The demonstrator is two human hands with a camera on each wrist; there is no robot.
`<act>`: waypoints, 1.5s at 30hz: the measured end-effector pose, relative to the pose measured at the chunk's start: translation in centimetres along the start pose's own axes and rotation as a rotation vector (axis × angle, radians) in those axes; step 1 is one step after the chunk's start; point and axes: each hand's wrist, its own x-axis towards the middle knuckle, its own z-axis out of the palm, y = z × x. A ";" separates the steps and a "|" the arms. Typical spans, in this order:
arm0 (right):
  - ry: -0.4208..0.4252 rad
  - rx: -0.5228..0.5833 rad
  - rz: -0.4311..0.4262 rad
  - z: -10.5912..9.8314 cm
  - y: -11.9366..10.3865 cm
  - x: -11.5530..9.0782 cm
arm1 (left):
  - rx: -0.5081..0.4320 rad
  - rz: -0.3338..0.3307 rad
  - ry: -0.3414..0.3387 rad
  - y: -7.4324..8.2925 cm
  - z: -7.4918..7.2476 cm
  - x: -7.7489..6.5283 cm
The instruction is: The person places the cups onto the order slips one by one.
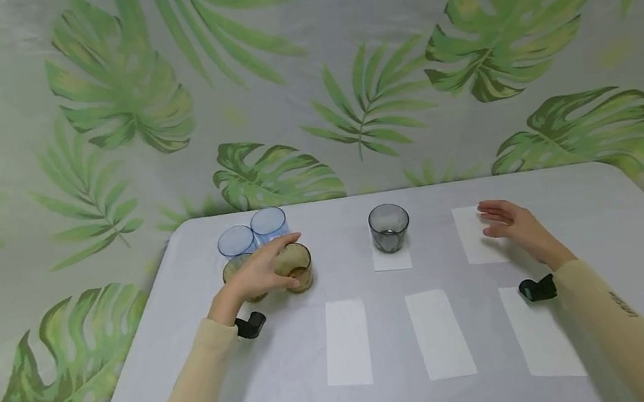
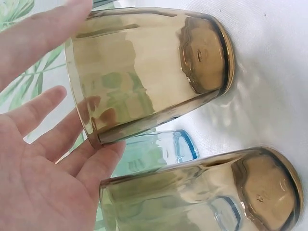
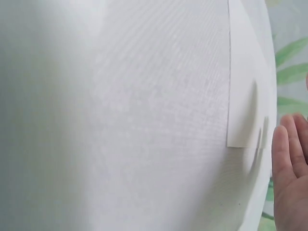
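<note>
My left hand (image 1: 257, 271) reaches over two amber glasses. Its thumb and fingers stand spread on either side of the rim of the right amber glass (image 1: 300, 264), which is upright on the table. In the left wrist view that amber glass (image 2: 149, 67) fills the space between thumb and fingers, which are fairly straight rather than curled. The other amber glass (image 2: 202, 192) stands close beside it, partly behind the hand in the head view. My right hand (image 1: 516, 226) hovers, holding nothing, near the back right paper (image 1: 474, 240), fingers loosely extended.
Two blue glasses (image 1: 269, 223) stand behind the amber ones. A grey glass (image 1: 389, 227) stands on a white paper strip (image 1: 393, 261) at the back middle. More paper strips lie nearer: left (image 1: 347, 344), middle (image 1: 441, 333) and right (image 1: 542, 335). A leaf-patterned backdrop (image 1: 369, 102) hangs behind the table.
</note>
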 end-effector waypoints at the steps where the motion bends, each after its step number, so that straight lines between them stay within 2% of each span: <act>1: -0.001 -0.005 0.008 -0.1 0.1 -0.1 | 0.002 0.000 -0.005 0.0 0.1 0.1; 7: 0.016 -0.021 0.035 -0.5 1.0 -0.6 | 0.007 0.010 -0.006 0.4 0.3 0.4; 15: 0.006 0.031 -0.039 -0.3 1.3 -0.2 | -0.001 0.003 0.038 0.6 0.4 0.3; 21: -0.027 -0.016 0.045 -0.4 0.9 0.2 | 0.008 0.037 0.067 1.6 0.6 0.8; 33: -0.033 -0.031 0.065 -0.3 1.2 0.4 | -0.002 0.174 0.056 4.3 2.1 2.8; 45: -0.039 -0.050 0.071 0.0 1.3 0.4 | -0.038 0.258 0.049 6.2 3.3 4.2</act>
